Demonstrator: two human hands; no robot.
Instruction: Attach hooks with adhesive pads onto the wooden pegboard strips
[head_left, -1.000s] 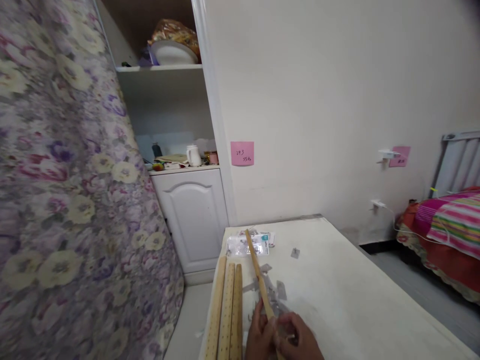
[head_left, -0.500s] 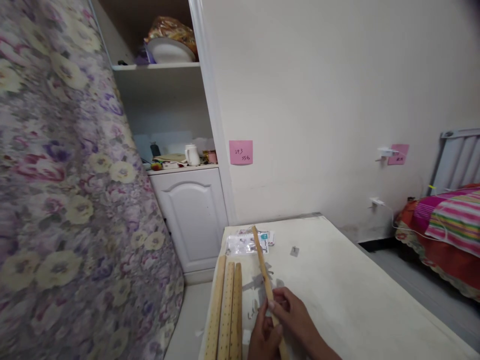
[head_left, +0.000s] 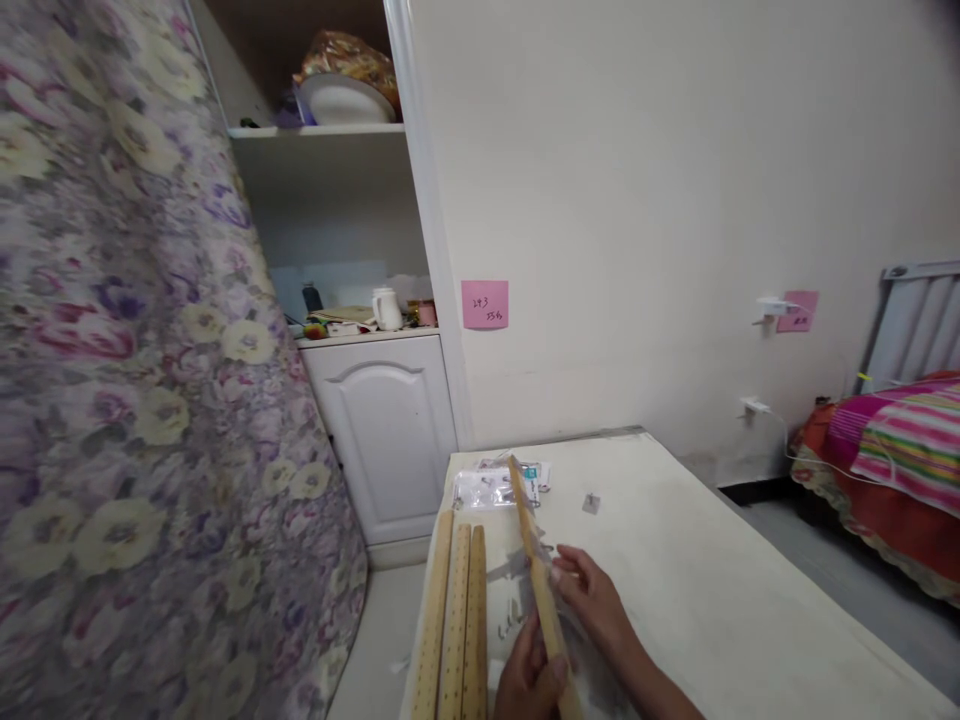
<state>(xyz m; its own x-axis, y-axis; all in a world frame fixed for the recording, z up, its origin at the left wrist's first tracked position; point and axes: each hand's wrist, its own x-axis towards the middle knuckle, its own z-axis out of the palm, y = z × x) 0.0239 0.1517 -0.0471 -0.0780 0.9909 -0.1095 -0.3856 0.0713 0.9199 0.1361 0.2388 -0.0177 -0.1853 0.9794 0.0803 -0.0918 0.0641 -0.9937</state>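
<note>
A long, narrow wooden strip (head_left: 551,610) is tilted up over the table, its far end over some papers. My left hand (head_left: 529,670) is closed round its near part, with the thumb lying across it. Beside the strip's right edge is my right hand (head_left: 592,595), its thumb and fingers parted. Whether its fingertips touch the strip is unclear; a pale, see-through blur shows there. Three more wooden strips with rows of small holes lie to the left, among them the leftmost strip (head_left: 433,620). Small metal hooks (head_left: 512,618) rest on the table between.
Printed papers in clear plastic (head_left: 491,488) lie at the table's far end. A small grey square piece with a hook (head_left: 591,503) sits right of them. The white table (head_left: 697,600) meets the wall; a floral curtain (head_left: 165,420) hangs left and a cabinet (head_left: 382,430) stands behind.
My right hand has let go of the strip and shifted slightly right, its fingers now parted. The strip has turned a little in my left hand, showing a broader face.
</note>
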